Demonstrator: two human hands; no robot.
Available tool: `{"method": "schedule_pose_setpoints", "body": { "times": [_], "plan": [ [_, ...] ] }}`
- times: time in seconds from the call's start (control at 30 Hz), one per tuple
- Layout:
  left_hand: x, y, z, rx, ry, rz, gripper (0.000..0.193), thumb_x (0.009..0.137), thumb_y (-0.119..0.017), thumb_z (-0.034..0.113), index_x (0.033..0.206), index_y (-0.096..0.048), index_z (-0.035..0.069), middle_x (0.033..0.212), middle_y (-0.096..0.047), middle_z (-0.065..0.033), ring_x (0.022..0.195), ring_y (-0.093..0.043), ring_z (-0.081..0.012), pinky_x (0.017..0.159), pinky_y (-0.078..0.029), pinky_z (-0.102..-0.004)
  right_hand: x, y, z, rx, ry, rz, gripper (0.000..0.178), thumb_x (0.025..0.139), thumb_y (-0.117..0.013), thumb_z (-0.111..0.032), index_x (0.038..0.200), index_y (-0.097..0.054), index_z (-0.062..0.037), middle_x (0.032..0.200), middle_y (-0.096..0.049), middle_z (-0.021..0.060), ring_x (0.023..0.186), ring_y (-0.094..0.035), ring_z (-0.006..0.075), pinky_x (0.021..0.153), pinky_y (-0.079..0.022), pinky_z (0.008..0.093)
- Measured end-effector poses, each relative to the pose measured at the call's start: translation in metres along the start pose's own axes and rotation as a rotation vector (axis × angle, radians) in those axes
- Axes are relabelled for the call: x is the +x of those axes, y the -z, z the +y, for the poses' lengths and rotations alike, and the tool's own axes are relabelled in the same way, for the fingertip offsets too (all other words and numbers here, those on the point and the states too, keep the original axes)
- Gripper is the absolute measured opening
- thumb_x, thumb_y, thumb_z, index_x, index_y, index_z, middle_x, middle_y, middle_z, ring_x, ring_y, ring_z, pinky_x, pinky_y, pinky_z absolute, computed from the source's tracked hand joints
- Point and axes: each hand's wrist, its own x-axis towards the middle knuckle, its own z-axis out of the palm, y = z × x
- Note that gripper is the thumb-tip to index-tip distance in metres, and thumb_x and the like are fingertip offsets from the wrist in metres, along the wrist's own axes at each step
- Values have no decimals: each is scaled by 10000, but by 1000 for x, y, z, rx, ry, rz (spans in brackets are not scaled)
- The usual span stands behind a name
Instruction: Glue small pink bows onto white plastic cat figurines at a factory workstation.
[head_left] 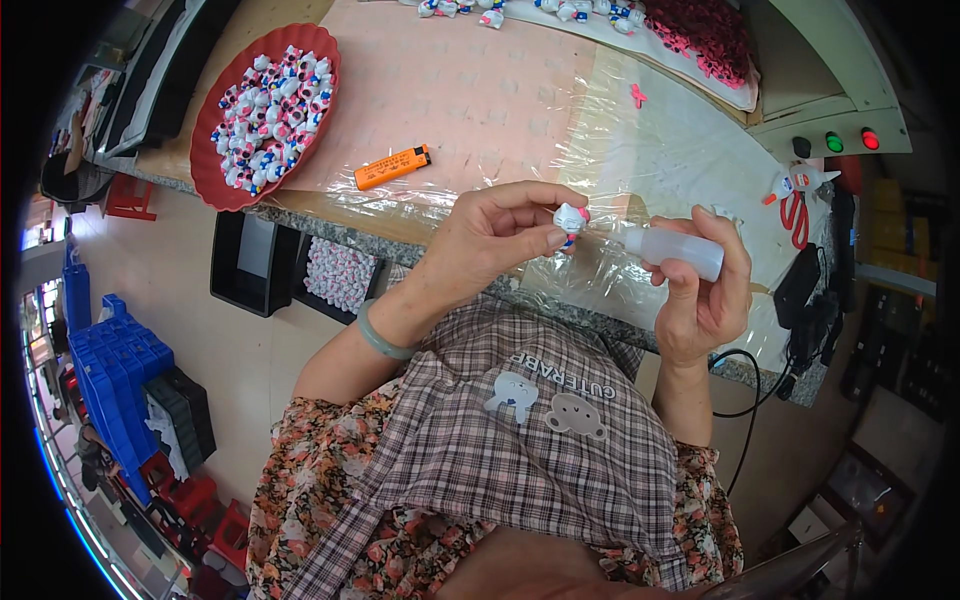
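Note:
Between the thumb and fingers of my left hand is a small white cat-like figurine with pink and blue parts. My right hand grips a translucent white squeeze bottle, lying nearly level. Its thin tip points left at the figurine; whether the two touch I cannot tell. Both hands are over the near edge of the plastic-covered table. An orange lighter lies on the table to the left of my left hand.
A red scalloped bowl full of similar figurines stands at the left. Pink bow-like pieces are heaped at the back right; one loose pink piece lies nearer. Red-handled scissors and a cable are on the right. Black bins sit below the table's edge.

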Motion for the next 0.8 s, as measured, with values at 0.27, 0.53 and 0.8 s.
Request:
{"method": "schedule_pose_setpoints", "body": {
  "times": [0.27, 0.53, 0.8],
  "plan": [
    [0, -2, 0, -4, 18, -6, 318, 869, -630, -2, 1184, -584, -9, 986, -666, -54, 894, -634, -84, 784, -508, -205, 0, -3, 0, -42, 47, 14, 433, 926, -616, -221, 1232, -480, 54, 928, -659, 213, 657, -607, 157, 548, -480, 214],
    [1, 1, -4, -66, -22, 11, 284, 870, -613, -26, 1152, -574, -20, 997, -661, -77, 909, -649, -121, 805, -523, -233, -1, -1, 2, -109, 115, 11, 424, 922, -622, -206, 1223, -485, 61, 913, -670, 224, 646, -611, 158, 572, -498, 226],
    [1, 2, -4, -68, -12, 27, 296, 857, -631, -33, 1147, -576, -13, 1015, -656, -76, 926, -642, -119, 823, -522, -235, -1, 0, -1, -159, 129, -12, 378, 926, -607, -144, 1213, -488, 70, 904, -675, 230, 637, -611, 152, 572, -502, 230]
  ]
}}
